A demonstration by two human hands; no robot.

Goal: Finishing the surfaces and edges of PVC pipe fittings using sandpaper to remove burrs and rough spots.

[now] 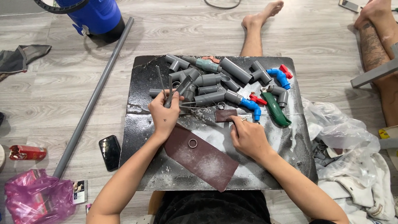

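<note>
On the dark work board (141,137), the left hand (163,114) is gripping a thin gray strip (169,92) beside the pipe fittings (215,79), while the right hand (248,135) is pinching a small brown sandpaper piece (226,115) just below them.

A dark, dust-streaked board (290,153) lies on the grey wood floor (54,87). On the board, a heap of grey pipe fittings (215,79) fills its far half, a brown sandpaper sheet (203,159) with a small ring (192,143) its near half. Left of the board lie a black phone (110,152) and a long grey pipe (93,97).
</note>
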